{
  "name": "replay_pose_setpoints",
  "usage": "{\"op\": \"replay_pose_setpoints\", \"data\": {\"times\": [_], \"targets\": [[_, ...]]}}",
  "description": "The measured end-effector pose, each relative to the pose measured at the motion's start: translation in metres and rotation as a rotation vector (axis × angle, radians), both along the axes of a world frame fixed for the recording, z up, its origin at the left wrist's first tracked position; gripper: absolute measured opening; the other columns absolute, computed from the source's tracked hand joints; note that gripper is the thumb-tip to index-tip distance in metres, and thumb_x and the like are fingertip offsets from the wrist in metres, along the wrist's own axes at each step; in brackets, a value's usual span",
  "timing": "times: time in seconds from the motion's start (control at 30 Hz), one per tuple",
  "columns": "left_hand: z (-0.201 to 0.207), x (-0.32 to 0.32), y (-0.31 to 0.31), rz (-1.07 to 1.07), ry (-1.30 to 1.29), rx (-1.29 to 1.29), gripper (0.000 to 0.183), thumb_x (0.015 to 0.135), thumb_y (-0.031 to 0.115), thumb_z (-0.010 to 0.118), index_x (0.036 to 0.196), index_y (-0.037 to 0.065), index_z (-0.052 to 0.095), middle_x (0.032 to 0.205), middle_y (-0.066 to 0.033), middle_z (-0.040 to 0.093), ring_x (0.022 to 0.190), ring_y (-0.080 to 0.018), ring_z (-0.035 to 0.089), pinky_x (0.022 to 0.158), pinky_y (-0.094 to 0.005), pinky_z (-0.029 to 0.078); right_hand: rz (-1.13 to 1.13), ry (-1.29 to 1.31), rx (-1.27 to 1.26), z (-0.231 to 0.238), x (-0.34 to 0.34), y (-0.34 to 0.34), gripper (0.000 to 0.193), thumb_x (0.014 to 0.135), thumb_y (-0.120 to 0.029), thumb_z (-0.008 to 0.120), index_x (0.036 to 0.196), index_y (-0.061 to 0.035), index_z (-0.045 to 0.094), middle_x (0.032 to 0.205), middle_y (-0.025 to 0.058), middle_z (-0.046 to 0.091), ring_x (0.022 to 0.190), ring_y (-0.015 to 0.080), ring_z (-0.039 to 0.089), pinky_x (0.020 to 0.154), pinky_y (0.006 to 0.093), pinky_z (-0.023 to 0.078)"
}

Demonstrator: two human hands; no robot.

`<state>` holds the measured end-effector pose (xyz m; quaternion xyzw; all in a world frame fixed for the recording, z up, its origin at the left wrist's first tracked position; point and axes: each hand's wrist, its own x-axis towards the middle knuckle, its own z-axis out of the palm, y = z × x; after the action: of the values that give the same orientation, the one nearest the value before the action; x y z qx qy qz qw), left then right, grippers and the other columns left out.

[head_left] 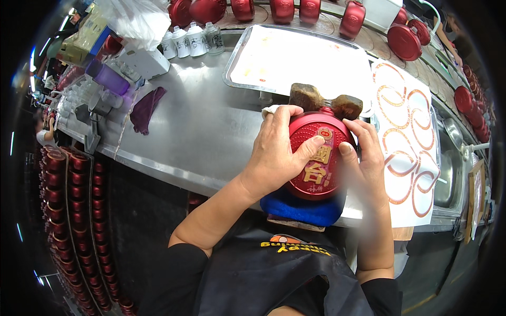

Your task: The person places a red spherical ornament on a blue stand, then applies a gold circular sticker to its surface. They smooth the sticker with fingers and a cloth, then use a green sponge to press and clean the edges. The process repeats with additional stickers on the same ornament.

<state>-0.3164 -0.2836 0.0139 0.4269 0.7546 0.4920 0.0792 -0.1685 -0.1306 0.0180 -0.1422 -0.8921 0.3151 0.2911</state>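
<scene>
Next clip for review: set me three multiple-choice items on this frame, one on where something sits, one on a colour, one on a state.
1. Where does the red bottle rest?
A. on a blue pad at the table's near edge
B. inside the metal tray
C. on the purple cloth

2. What colour is the cloth lying left of the hands?
A. white
B. purple
C. green

3. How is the bottle being held?
A. by one hand only
B. by no hand
C. by both hands, thumbs on its label

Answers:
1 A, the blue pad shows under it.
2 B, it lies purple on the steel table.
3 C, the left hand and right hand clasp it.
</scene>
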Motion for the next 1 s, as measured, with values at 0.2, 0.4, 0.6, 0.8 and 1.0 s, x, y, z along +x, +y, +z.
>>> {"op": "replay_pose_setpoints", "data": {"times": [0.2, 0.4, 0.6, 0.8, 1.0], "targets": [[-0.013, -0.004, -0.004, -0.072, -0.292, 0.147, 0.052, 0.104, 0.04, 0.062, 0.135, -0.002, 0.053, 0.125, -0.0152, 0.062, 0.116, -0.0191, 0.059, 0.1, -0.0324, 0.047, 0.013, 0.008, -0.089, -0.002, 0.006, 0.0, 0.044, 0.103, -0.029, 0.063, 0.134, 0.002, 0.059, 0.126, 0.0203, 0.06, 0.112, 0.0354, 0.064, 0.094, 0.04, 0.053], [-0.029, 0.007, -0.001, -0.043, -0.289, 0.276, 0.048, 0.107, 0.036, 0.057, 0.131, -0.005, 0.055, 0.123, -0.0201, 0.062, 0.115, -0.0311, 0.06, 0.103, -0.0396, 0.046, -0.035, -0.071, -0.021, -0.001, 0.017, -0.009, 0.069, 0.097, -0.044, 0.07, 0.141, 0.0062, 0.052, 0.129, 0.0247, 0.057, 0.119, 0.0385, 0.058, 0.102, 0.0443, 0.047], [-0.028, 0.008, -0.014, -0.082, -0.057, 0.187, 0.073, 0.098, 0.047, 0.068, 0.145, -0.005, 0.045, 0.136, -0.0281, 0.053, 0.126, -0.0374, 0.053, 0.11, -0.0438, 0.041, -0.018, -0.085, -0.062, -0.002, 0.027, -0.015, 0.084, 0.089, -0.045, 0.078, 0.148, 0.0055, 0.046, 0.135, 0.0252, 0.055, 0.123, 0.0386, 0.058, 0.105, 0.045, 0.046], [-0.025, 0.013, -0.021, -0.083, 0.108, 0.051, 0.101, 0.084, 0.047, 0.084, 0.156, 0.002, 0.029, 0.151, -0.0283, 0.038, 0.138, -0.0402, 0.044, 0.116, -0.0481, 0.037, -0.023, -0.088, -0.049, -0.007, 0.029, -0.017, 0.09, 0.084, -0.037, 0.085, 0.15, 0.0054, 0.042, 0.138, 0.0253, 0.053, 0.126, 0.0389, 0.057, 0.107, 0.0456, 0.045], [-0.023, 0.009, -0.022, -0.107, 0.107, 0.051, 0.106, 0.08, 0.051, 0.085, 0.153, -0.004, 0.03, 0.146, -0.0306, 0.041, 0.135, -0.0458, 0.042, 0.115, -0.0516, 0.035, 0.034, -0.063, -0.078, -0.006, 0.029, -0.014, 0.09, 0.083, -0.037, 0.085, 0.15, 0.0053, 0.042, 0.138, 0.0249, 0.054, 0.126, 0.0389, 0.056, 0.107, 0.0454, 0.045]]}}
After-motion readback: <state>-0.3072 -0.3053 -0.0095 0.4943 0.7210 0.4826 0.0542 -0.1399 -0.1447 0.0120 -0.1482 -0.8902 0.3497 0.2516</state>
